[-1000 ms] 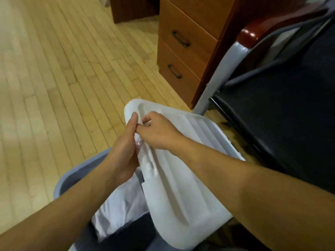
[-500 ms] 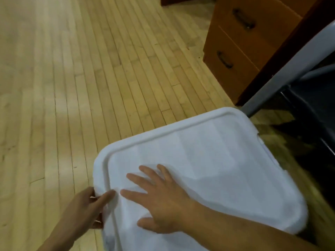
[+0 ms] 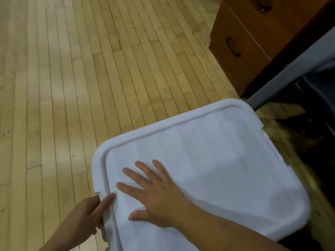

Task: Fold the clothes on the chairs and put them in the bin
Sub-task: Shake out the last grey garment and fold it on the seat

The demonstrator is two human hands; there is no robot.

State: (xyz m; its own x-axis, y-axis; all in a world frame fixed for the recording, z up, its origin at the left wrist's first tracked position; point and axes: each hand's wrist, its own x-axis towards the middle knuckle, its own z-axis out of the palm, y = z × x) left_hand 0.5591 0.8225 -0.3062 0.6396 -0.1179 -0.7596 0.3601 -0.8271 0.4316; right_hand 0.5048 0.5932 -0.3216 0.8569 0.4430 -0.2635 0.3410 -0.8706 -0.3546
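Under the flat right hand [image 3: 159,200]: white bin lid [image 3: 208,160], lying level and covering the bin entirely, so neither bin walls nor folded clothes visible from here. Fingers straight and spread, palm down near the lid's left side, clasping nothing; probably pressing to seat the lid on the rim below. Beside that palm, at the lid's left edge: left hand [image 3: 85,220], thumb over the raised lip and fingers tucked beneath, pinching the edge, likely steadying or snapping that side down. Judged from this, clothes already inside and the closing step nearly finished, though unconfirmed with the contents hidden.

Away from both hands, far side of the lid: rounded corner close to the grey chair leg [image 3: 290,75] and black chair seat [image 3: 319,113], little clearance there. Beyond those, wooden drawer unit [image 3: 244,51]. Left of the pinching hand: open wooden floor [image 3: 72,87], ample room for sliding or lifting the bin that way.
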